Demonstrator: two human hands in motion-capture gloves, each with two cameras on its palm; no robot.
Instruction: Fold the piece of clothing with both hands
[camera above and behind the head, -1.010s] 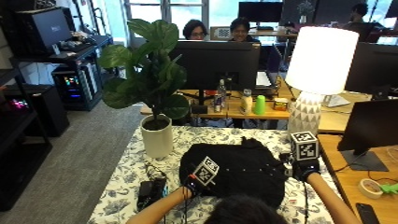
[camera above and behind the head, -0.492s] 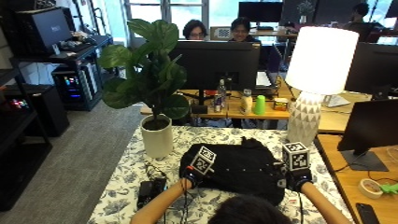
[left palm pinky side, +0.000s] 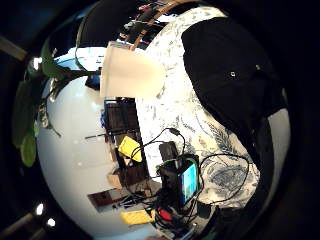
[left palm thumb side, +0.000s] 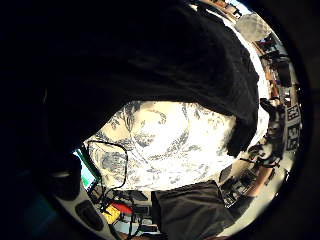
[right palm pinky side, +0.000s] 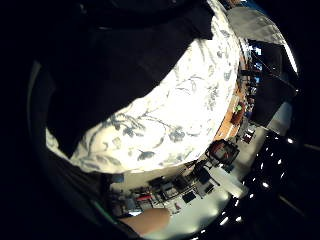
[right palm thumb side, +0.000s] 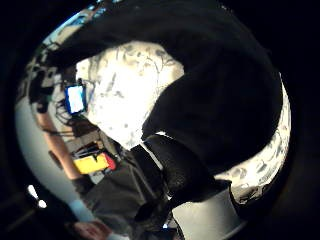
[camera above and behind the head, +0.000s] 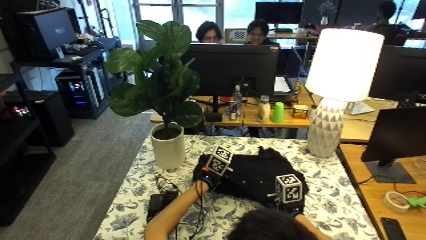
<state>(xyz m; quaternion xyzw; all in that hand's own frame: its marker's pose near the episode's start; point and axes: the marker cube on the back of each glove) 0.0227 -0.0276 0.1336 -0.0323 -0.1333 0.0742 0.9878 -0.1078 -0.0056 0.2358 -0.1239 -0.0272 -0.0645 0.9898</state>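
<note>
Moved in since half a sec ago: left hand (camera above and behind the head: 208, 176) slid further over the black garment (camera above and behind the head: 256, 177), right hand (camera above and behind the head: 291, 197) dropped down to its near right edge, closer to the person. Garment also looks more bunched up now vs. the flatter spread earlier.

Sits mid-table on the floral tablecloth (camera above and behind the head: 133, 200), just right of the white plant pot (camera above and behind the head: 168, 146) and in front-left of the white lamp (camera above and behind the head: 329, 120). Rumpled, not flat, w/ a raised hump near the far edge.

Left grip: on the garment's left edge, cloth filling most of the thumb-side palm view (left palm thumb side: 125, 55), but can't tell if fingers are curled on it or just resting. Right grip: at the near right corner, dark fabric right up against the palm (right palm thumb side: 225, 100); same deal, can't tell whether clenched or not.

Small black device w/ cables (camera above and behind the head: 157, 202) lying on the cloth near the left forearm, lit screen visible from the palm cam (left palm pinky side: 189, 180).
</note>
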